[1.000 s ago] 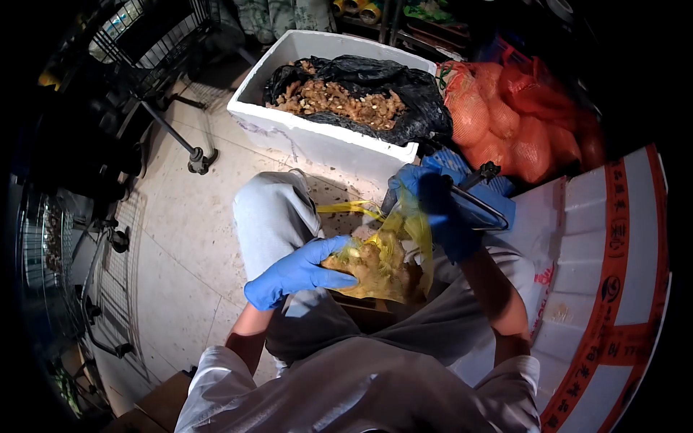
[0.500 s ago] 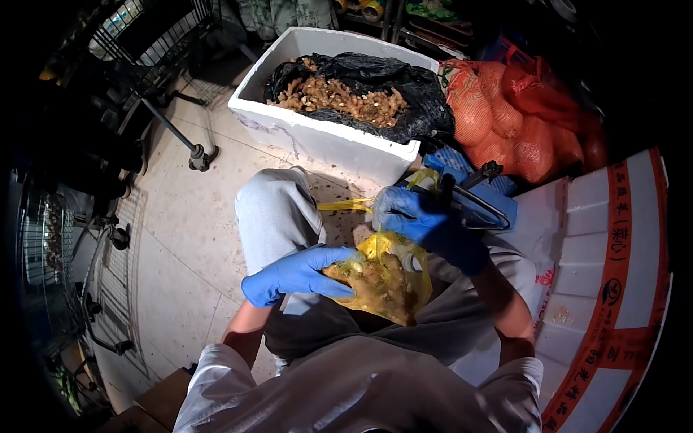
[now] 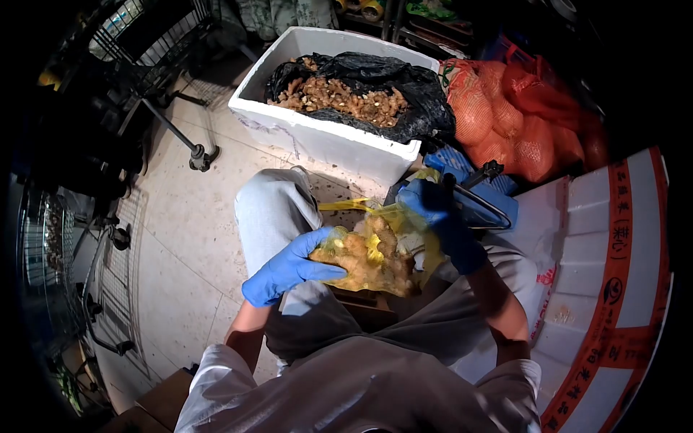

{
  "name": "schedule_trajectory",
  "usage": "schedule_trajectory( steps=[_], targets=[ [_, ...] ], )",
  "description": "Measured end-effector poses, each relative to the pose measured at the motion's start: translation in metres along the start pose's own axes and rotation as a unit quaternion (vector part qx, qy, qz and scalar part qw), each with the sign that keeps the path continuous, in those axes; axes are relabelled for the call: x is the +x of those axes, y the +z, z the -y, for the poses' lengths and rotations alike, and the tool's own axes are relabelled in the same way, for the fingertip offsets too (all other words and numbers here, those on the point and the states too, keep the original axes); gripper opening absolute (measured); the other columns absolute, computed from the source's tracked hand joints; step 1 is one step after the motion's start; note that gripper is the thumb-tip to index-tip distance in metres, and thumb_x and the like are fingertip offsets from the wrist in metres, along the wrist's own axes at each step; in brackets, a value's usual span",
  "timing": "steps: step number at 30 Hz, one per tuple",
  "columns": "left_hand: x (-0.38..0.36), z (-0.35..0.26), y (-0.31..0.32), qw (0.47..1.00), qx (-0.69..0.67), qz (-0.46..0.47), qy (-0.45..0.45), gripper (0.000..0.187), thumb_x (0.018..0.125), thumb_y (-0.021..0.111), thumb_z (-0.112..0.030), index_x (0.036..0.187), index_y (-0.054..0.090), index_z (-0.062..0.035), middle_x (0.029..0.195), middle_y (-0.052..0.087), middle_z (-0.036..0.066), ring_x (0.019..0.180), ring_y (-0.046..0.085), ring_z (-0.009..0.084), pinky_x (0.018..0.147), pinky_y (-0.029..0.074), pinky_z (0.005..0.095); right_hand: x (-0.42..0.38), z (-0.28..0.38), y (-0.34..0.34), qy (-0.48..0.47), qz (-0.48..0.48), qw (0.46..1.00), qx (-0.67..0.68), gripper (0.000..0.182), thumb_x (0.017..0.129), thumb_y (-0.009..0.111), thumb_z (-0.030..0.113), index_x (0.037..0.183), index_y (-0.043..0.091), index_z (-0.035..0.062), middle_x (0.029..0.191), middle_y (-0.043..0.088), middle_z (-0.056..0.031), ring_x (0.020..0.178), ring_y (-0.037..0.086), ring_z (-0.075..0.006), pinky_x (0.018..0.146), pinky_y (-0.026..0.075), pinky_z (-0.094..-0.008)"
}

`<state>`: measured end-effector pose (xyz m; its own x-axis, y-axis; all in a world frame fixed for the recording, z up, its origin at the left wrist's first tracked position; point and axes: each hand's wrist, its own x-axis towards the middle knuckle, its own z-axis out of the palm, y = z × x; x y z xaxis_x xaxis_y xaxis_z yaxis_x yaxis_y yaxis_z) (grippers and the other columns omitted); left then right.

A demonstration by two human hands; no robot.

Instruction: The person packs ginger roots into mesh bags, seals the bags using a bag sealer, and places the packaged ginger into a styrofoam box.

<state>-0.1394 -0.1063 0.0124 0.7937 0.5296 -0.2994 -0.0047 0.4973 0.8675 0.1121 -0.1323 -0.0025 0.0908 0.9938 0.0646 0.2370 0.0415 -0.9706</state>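
Observation:
A yellow mesh bag filled with knobbly ginger hangs between my two blue-gloved hands, above my lap. My left hand grips the bag's left side, thumb on top and fingers along it. At the upper right, my right hand is closed on the bag's gathered upper edge, and the mesh stretches toward it. More yellow mesh strips lie beyond the bag, near my knee. Loose ginger sits on black plastic inside a white foam box in front of me.
Orange-red net sacks are heaped at the back right. Beside my right hand are a blue stool-like object and a dark metal bar. A white foam box with red tape stands at the right. Wheeled carts are on the left.
The ginger bag has risen and tilted away from my lap. My right hand has moved slightly up and right, drawing the mesh out; a brown box now shows beneath the bag.

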Motion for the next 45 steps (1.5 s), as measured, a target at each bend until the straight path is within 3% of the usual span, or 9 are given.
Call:
schedule_trajectory(
  steps=[5,8,11,16,17,18,28,31,45],
  targets=[
    [-0.001,-0.005,-0.004,1.0,0.006,0.0,0.008,0.048,0.061,0.059,0.004,0.106,0.046,-0.0017,0.098,0.052,0.005,0.092,0.049,0.0138,0.082,0.039,0.0255,-0.021,0.049,-0.029,0.108,0.125,0.983,0.079,0.009,0.073,0.056,0.013,0.079,0.059,0.0087,0.087,0.054,-0.0046,0.089,0.049,-0.0137,0.08,0.037,-0.0265],
    [-0.008,0.002,-0.011,0.996,-0.074,-0.039,-0.013,0.048,0.061,0.058,0.004,0.107,0.045,-0.0015,0.101,0.051,0.006,0.095,0.049,0.0152,0.083,0.039,0.0264,-0.023,0.047,-0.054,-0.218,0.232,0.879,-0.354,0.018,0.068,0.058,0.013,0.086,0.062,0.0141,0.097,0.051,-0.0032,0.1,0.041,-0.0151,0.085,0.032,-0.028],
    [0.002,0.022,-0.021,0.987,-0.143,-0.072,-0.011,0.046,0.068,0.055,0.0,0.111,0.041,-0.0013,0.104,0.049,0.007,0.095,0.048,0.0146,0.081,0.04,0.026,-0.027,0.061,-0.055,0.125,0.143,0.981,0.028,0.014,0.068,0.059,0.013,0.082,0.062,0.0094,0.09,0.053,-0.0041,0.092,0.047,-0.0143,0.08,0.036,-0.0272],
    [0.028,0.03,-0.018,0.976,-0.132,-0.171,0.023,0.035,0.08,0.047,-0.009,0.112,0.037,-0.0021,0.1,0.046,0.006,0.086,0.049,0.0129,0.079,0.039,0.0203,-0.021,0.084,-0.04,0.241,0.131,0.912,0.306,0.023,0.074,0.052,0.009,0.096,0.053,0.0009,0.086,0.055,-0.0072,0.081,0.052,-0.018,0.075,0.041,-0.0281],
    [0.039,0.055,-0.038,0.961,0.051,-0.228,0.147,0.036,0.076,0.053,-0.012,0.109,0.041,-0.0029,0.098,0.045,0.005,0.08,0.046,0.0133,0.074,0.038,0.0208,-0.018,0.063,-0.036,-0.04,0.098,0.994,0.008,0.024,0.076,0.05,0.009,0.098,0.051,0.001,0.091,0.054,-0.008,0.086,0.051,-0.0195,0.077,0.04,-0.0296],
    [0.039,0.048,-0.032,0.961,0.055,-0.226,0.148,0.036,0.076,0.053,-0.012,0.109,0.041,-0.0029,0.098,0.045,0.005,0.08,0.046,0.0133,0.074,0.038,0.0208,-0.017,0.052,-0.032,-0.312,0.046,0.903,-0.293,0.024,0.078,0.048,0.01,0.1,0.05,0.001,0.095,0.052,-0.0088,0.09,0.049,-0.021,0.079,0.04,-0.031],
    [0.08,-0.03,0.072,0.853,0.311,-0.148,0.392,0.03,0.065,0.066,-0.016,0.088,0.053,-0.0006,0.082,0.048,0.006,0.071,0.045,0.0137,0.065,0.038,0.0234,-0.01,0.068,-0.038,-0.23,0.001,0.914,-0.333,0.015,0.08,0.045,0.012,0.089,0.055,0.0057,0.064,0.054,-0.0025,0.049,0.048,-0.0091,0.041,0.036,-0.0229],
    [0.083,-0.033,0.071,0.907,0.172,-0.173,0.344,0.015,0.069,0.061,-0.008,0.077,0.051,-0.0006,0.077,0.049,0.003,0.065,0.047,0.0093,0.061,0.038,0.0189,-0.011,0.073,-0.044,0.194,0.008,0.98,0.045,0.016,0.08,0.047,0.017,0.083,0.055,0.0039,0.06,0.052,-0.0029,0.047,0.048,-0.0094,0.041,0.037,-0.0226],
    [0.062,-0.045,0.066,0.978,0.024,-0.123,0.168,0.019,0.07,0.06,-0.008,0.086,0.055,0.001,0.082,0.058,0.004,0.072,0.053,0.0083,0.067,0.043,0.0205,-0.012,0.04,-0.046,-0.028,-0.035,0.974,0.224,0.037,0.079,0.046,0.036,0.087,0.052,0.0003,0.068,0.053,-0.0075,0.057,0.052,-0.01,0.051,0.042,-0.021]
  ],
)
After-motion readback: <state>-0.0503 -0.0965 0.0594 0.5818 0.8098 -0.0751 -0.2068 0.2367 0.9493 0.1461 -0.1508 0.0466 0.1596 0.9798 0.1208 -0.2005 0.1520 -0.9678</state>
